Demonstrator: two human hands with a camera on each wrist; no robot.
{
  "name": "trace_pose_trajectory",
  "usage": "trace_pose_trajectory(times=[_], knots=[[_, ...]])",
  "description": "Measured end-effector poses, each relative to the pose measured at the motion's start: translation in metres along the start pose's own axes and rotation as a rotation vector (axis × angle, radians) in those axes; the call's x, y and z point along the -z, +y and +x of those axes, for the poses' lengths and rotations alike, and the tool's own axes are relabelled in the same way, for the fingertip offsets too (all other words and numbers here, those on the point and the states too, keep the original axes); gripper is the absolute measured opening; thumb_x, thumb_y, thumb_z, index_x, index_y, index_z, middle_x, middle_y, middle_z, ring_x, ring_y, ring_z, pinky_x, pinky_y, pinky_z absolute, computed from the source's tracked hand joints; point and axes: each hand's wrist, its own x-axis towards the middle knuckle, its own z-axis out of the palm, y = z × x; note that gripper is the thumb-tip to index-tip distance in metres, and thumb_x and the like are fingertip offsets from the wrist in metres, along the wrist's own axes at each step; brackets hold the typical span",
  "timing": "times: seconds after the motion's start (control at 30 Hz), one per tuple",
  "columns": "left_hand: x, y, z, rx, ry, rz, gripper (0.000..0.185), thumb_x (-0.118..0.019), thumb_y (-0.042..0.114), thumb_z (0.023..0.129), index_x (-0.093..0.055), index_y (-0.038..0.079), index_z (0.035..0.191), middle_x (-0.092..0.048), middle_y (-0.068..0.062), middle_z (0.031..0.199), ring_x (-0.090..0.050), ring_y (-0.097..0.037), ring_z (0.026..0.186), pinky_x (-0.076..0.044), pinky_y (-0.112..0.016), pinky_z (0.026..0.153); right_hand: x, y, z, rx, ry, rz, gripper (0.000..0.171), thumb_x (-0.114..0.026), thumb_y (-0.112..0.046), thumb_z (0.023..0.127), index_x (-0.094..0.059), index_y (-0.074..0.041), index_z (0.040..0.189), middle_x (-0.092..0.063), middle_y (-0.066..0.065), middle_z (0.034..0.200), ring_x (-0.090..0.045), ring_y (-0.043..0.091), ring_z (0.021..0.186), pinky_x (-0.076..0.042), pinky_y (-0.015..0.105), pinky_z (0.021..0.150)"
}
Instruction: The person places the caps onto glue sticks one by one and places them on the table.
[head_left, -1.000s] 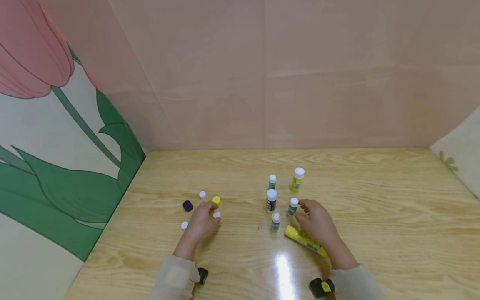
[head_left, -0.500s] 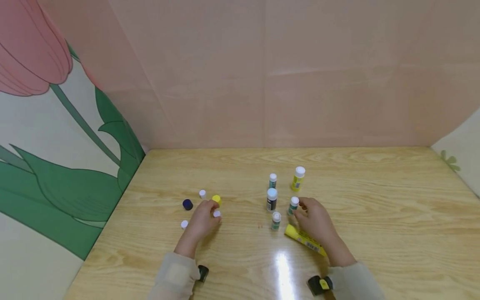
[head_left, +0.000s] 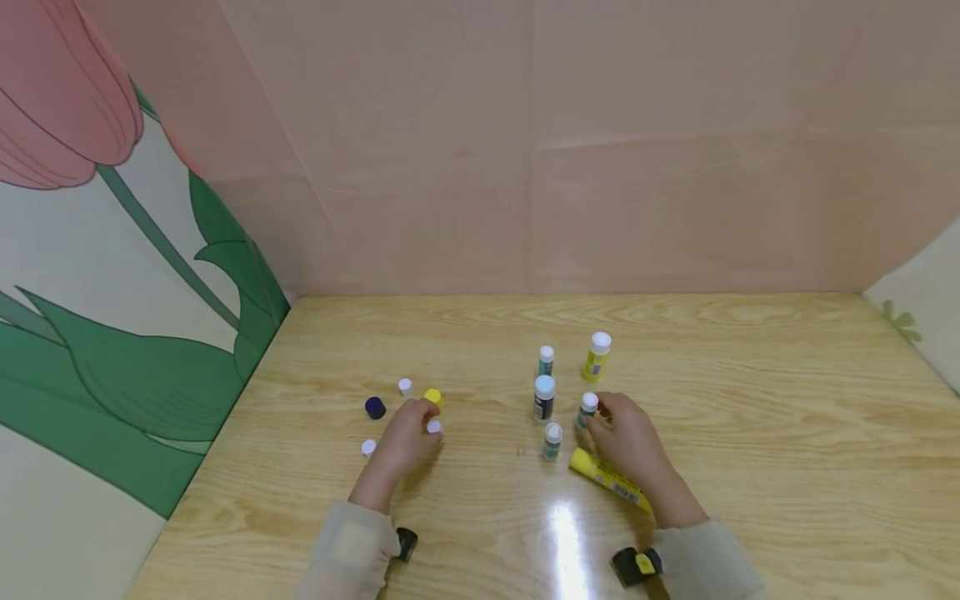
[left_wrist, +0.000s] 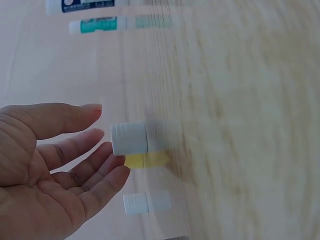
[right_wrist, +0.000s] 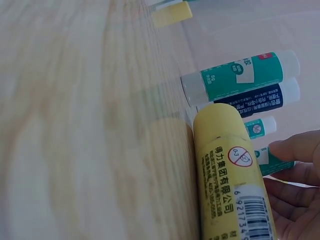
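My left hand (head_left: 411,427) rests on the wooden table (head_left: 750,433) with relaxed fingers (left_wrist: 90,145), holding nothing. A loose white cap (head_left: 433,427) (left_wrist: 129,138) stands just past its fingertips, with a yellow cap (head_left: 432,398) (left_wrist: 145,160) right behind it. My right hand (head_left: 611,421) (right_wrist: 292,167) pinches a small upright green glue stick (head_left: 587,410) (right_wrist: 262,156) between thumb and fingers. A big yellow glue stick (head_left: 607,481) (right_wrist: 232,175) lies on its side, uncapped, under that hand's wrist.
Three more glue sticks stand upright nearby: a dark-labelled one (head_left: 543,398), a green one (head_left: 552,442) and a yellow-labelled one (head_left: 596,357). A dark blue cap (head_left: 375,407) and white caps (head_left: 405,386) (head_left: 368,447) lie left. Pink panels wall the back.
Almost nothing differs. The right hand has crept slightly farther along the table at the green glue stick; the left hand stays by the white cap.
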Motion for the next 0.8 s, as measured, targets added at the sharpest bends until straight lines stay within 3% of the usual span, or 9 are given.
trace_pose_trajectory(times=[0.2,0.4,0.8], knots=[[-0.0002,-0.0002,0.0008,0.004,-0.018,0.017,0.028,-0.064,0.006,0.075,-0.054,-0.002,0.100,-0.049,-0.009,0.093,-0.049,-0.023,0.087,-0.043,-0.037,0.077,-0.0013,0.0012,0.0020,-0.008,-0.011,0.005,0.025,-0.056,-0.008,0.082,-0.055,0.005,0.103,-0.054,0.014,0.090,-0.050,0.026,0.082,-0.046,0.040,0.070],[0.0003,0.0003,0.0007,0.035,-0.053,0.023,0.027,-0.063,0.008,0.076,-0.054,0.000,0.100,-0.049,-0.008,0.092,-0.049,-0.021,0.086,-0.043,-0.037,0.077,-0.0020,0.0011,0.0025,-0.013,-0.030,0.019,0.028,-0.055,-0.008,0.083,-0.053,0.007,0.106,-0.053,0.020,0.098,-0.052,0.032,0.091,-0.046,0.043,0.075],[0.0002,0.0020,-0.0012,-0.016,-0.097,0.067,0.018,-0.061,0.002,0.077,-0.054,0.000,0.093,-0.048,-0.006,0.085,-0.047,-0.018,0.078,-0.043,-0.032,0.069,-0.0017,-0.0013,0.0013,-0.009,-0.040,0.038,0.025,-0.056,-0.006,0.082,-0.053,0.007,0.104,-0.053,0.017,0.097,-0.052,0.031,0.091,-0.046,0.042,0.075]])
